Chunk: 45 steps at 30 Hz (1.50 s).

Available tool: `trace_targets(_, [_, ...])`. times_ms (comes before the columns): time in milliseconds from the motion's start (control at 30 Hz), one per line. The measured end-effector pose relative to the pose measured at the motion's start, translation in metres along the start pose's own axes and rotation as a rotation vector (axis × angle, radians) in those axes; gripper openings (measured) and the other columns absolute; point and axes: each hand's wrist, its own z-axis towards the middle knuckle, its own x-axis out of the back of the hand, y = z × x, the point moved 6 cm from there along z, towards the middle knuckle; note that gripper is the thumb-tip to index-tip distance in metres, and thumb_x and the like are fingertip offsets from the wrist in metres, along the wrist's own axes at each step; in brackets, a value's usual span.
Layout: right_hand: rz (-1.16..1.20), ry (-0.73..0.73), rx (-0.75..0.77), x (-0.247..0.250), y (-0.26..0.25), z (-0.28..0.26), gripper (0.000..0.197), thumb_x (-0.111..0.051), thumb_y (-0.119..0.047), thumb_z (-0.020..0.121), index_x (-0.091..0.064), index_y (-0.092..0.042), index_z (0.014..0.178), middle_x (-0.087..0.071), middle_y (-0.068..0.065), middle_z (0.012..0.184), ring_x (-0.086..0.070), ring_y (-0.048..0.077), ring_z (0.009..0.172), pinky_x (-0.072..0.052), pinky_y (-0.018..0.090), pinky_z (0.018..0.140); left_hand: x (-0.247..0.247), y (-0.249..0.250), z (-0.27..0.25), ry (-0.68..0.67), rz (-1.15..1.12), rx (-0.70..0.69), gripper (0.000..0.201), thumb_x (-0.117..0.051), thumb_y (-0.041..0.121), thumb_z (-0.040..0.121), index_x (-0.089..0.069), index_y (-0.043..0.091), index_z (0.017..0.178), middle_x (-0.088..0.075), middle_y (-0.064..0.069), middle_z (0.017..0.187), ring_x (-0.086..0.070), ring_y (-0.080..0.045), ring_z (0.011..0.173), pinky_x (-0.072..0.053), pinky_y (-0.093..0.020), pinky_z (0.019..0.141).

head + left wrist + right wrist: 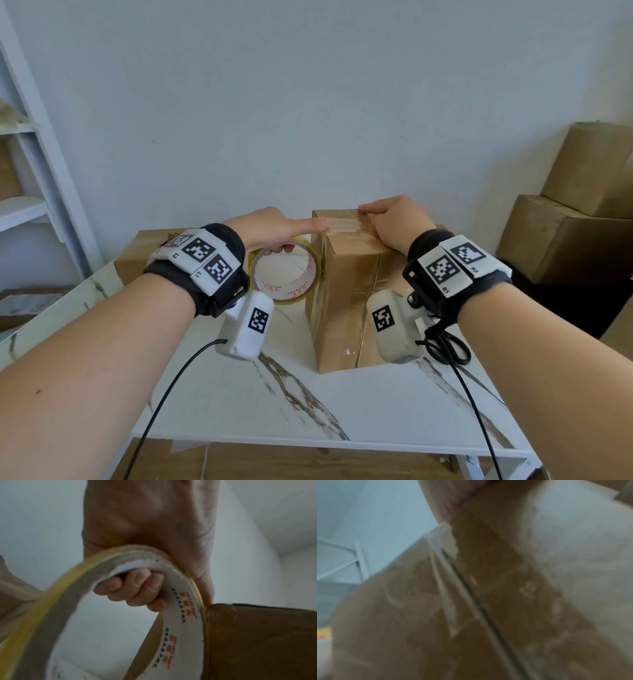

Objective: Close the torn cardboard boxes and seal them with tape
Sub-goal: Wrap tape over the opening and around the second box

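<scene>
Box (346, 294): brown corrugated cardboard, rectangular, standing on white marble-patterned table (308, 404), centre. Top flaps closed; centre seam covered with glossy, wrinkled clear tape (342, 226).

Left hand (274, 229): three fingers (137, 586) curled through the core of the roll (286, 274), gripping it; index finger extended straight, tip pressing the tape at the far-left top edge of the box. Roll: ring-shaped, yellowish film over a white paper core with red and black print, held upright, touching the left wall of the box.

Right hand (394, 222): resting on the far top of the box, fingers curled, tips pressing the tape down.

Scissors (445, 346): black handles, on table near right of box.

More plain brown boxes (565, 222) stacked at far right; one flat behind the left wrist.
</scene>
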Motion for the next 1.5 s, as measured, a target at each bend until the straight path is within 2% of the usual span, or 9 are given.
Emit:
trace_targets(133, [-0.158, -0.016, 0.034, -0.003, -0.012, -0.002, 0.035, -0.043, -0.013, 0.093, -0.064, -0.020, 0.119, -0.061, 0.003, 0.127, -0.055, 0.025, 0.115, -0.045, 0.033, 0.097, -0.001, -0.001, -0.002, -0.004, 0.013, -0.002, 0.072, -0.040, 0.077, 0.076, -0.057, 0.007, 0.073, -0.057, -0.008, 0.074, -0.049, -0.020, 0.062, -0.039, -0.025, 0.062])
trace_targets(433, [-0.197, -0.027, -0.063, -0.009, -0.009, -0.005, 0.071, -0.052, -0.071, 0.077, -0.043, -0.016, 0.121, -0.050, 0.002, 0.103, -0.052, 0.023, 0.096, -0.049, 0.037, 0.087, -0.004, 0.000, -0.004, -0.010, 0.054, 0.001, 0.072, -0.035, 0.077, 0.079, -0.052, 0.009, 0.062, -0.046, -0.003, 0.056, -0.044, -0.017, 0.052, -0.036, -0.026, 0.057])
trace_targets(667, [-0.161, 0.081, -0.047, -0.004, -0.009, -0.001, 0.016, -0.045, -0.019, 0.093, -0.055, -0.019, 0.106, -0.060, 0.005, 0.104, -0.052, 0.021, 0.085, -0.043, 0.031, 0.071, -0.007, -0.002, -0.003, -0.018, -0.022, -0.038, 0.071, -0.036, 0.077, 0.079, -0.047, 0.010, 0.057, -0.037, 0.002, 0.044, -0.037, -0.016, 0.044, -0.035, -0.025, 0.056])
trace_targets(900, [-0.073, 0.270, 0.006, 0.012, -0.006, -0.018, 0.031, -0.046, -0.001, 0.084, -0.071, -0.019, 0.085, -0.062, 0.000, 0.089, -0.055, 0.020, 0.079, -0.047, 0.028, 0.069, -0.005, -0.019, -0.004, -0.063, -0.248, -0.024, 0.058, -0.043, 0.058, 0.091, -0.055, 0.011, 0.058, -0.051, 0.000, 0.048, -0.048, -0.013, 0.044, -0.045, -0.019, 0.051])
trace_targets(1000, [-0.121, 0.228, 0.017, 0.011, -0.012, -0.026, 0.018, -0.054, -0.022, 0.085, -0.072, -0.020, 0.081, -0.069, -0.001, 0.087, -0.059, 0.019, 0.075, -0.048, 0.027, 0.063, -0.005, -0.018, -0.008, -0.068, -0.336, -0.045, 0.055, -0.044, 0.049, 0.095, -0.055, 0.010, 0.058, -0.051, 0.001, 0.044, -0.048, -0.013, 0.044, -0.051, -0.025, 0.063])
trace_targets(1133, [-0.252, -0.011, 0.022, -0.003, -0.028, -0.025, 0.056, -0.058, -0.069, 0.071, -0.052, -0.014, 0.066, -0.052, -0.001, 0.065, -0.051, 0.017, 0.063, -0.036, 0.025, 0.052, -0.003, -0.015, -0.010, -0.001, -0.312, -0.034, 0.051, -0.045, 0.044, 0.095, -0.053, 0.009, 0.058, -0.047, 0.001, 0.044, -0.046, -0.012, 0.037, -0.052, -0.027, 0.060])
trace_targets(1267, [-0.336, -0.177, 0.020, -0.013, -0.030, -0.026, 0.058, -0.062, -0.070, 0.069, -0.051, -0.016, 0.086, -0.049, -0.001, 0.076, -0.053, 0.019, 0.080, -0.040, 0.028, 0.062, -0.002, -0.013, -0.012, 0.002, -0.293, -0.039, 0.052, -0.045, 0.045, 0.095, -0.055, 0.008, 0.060, -0.051, -0.002, 0.048, -0.049, -0.014, 0.042, -0.052, -0.029, 0.059])
trace_targets(1433, [-0.218, -0.118, -0.035, -0.002, -0.022, -0.026, 0.045, -0.067, -0.056, 0.061, -0.056, -0.017, 0.079, -0.057, 0.001, 0.085, -0.054, 0.017, 0.077, -0.041, 0.028, 0.061, -0.002, -0.014, -0.019, -0.073, -0.484, -0.088, 0.045, -0.057, 0.048, 0.088, -0.056, 0.010, 0.063, -0.052, -0.001, 0.048, -0.050, -0.013, 0.042, -0.052, -0.031, 0.064])
trace_targets(1500, [-0.101, -0.052, -0.048, 0.009, -0.014, -0.024, 0.060, -0.069, -0.054, 0.061, -0.060, -0.020, 0.109, -0.060, 0.001, 0.109, -0.056, 0.020, 0.100, -0.048, 0.032, 0.078, 0.007, -0.010, -0.022, -0.062, -0.615, -0.134, 0.038, -0.058, 0.045, 0.088, -0.056, 0.014, 0.066, -0.051, 0.002, 0.050, -0.050, -0.011, 0.043, -0.050, -0.030, 0.064])
